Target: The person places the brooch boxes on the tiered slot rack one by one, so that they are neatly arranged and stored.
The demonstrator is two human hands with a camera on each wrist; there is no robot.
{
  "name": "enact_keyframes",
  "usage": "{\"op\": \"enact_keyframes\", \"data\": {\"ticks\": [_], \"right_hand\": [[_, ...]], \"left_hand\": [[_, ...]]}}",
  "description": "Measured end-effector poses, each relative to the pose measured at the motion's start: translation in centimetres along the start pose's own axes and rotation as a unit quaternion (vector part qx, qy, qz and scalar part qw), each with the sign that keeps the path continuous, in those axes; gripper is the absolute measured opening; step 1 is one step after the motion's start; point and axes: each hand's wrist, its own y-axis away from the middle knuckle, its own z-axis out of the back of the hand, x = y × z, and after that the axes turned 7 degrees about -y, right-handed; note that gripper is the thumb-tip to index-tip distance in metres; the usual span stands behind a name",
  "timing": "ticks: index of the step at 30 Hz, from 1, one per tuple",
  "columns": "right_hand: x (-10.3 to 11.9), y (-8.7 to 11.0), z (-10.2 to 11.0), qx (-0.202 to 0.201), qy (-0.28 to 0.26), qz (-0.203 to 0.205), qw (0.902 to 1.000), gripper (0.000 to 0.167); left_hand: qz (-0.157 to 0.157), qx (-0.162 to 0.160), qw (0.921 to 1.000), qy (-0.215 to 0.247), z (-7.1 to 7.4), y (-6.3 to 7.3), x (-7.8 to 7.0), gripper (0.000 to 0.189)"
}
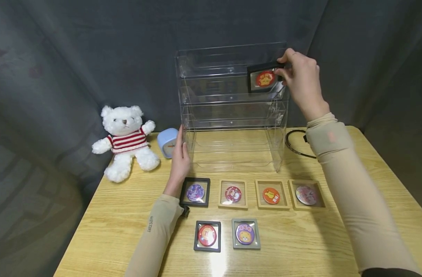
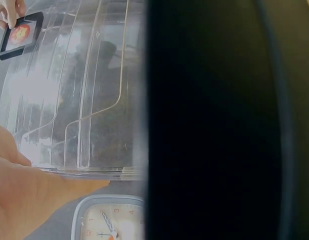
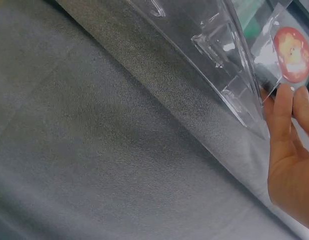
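A clear plastic display rack (image 1: 231, 127) with several tiers stands towards the back of the table. My right hand (image 1: 302, 79) pinches the right side of a black badge frame (image 1: 252, 85), which holds a round red badge with a yellow star figure. This frame is slightly tilted at the right end of an upper tier; whether it rests on the shelf I cannot tell. My left hand (image 1: 180, 157) lies against the rack's lower left side, its fingers straight along the outer wall. In the right wrist view, the fingertips (image 3: 283, 95) are at the frame's edge, beside the rack's side panel.
Front of the rack, several framed badges lie in two rows, among them a wooden frame (image 1: 246, 194) and a grey frame (image 1: 234, 244). Left stand a white teddy bear (image 1: 129, 142) and a blue clock (image 1: 167, 134). A black beaded loop (image 1: 289, 143) lies right. Dark curtains (image 1: 128, 46) hang behind.
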Motion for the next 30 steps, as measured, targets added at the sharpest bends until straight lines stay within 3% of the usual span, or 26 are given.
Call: {"op": "enact_keyframes", "data": {"ticks": [9,18,30], "right_hand": [[-0.1,0.1,-0.2,0.025,0.006,-0.018,0.9995,0.028],[-0.1,0.5,-0.5,0.013,0.014,-0.004,0.9998,0.023],[0.5,1.1,-0.7,0.001,0.016,-0.028,0.9995,0.03]], "left_hand": [[-0.001,0.0,1.0,-0.001,-0.2,-0.1,-0.2,0.059],[0.001,0.001,0.9999,-0.01,-0.1,-0.1,-0.2,0.059],[0.003,0.004,1.0,-0.008,0.0,0.0,-0.3,0.059]]}}
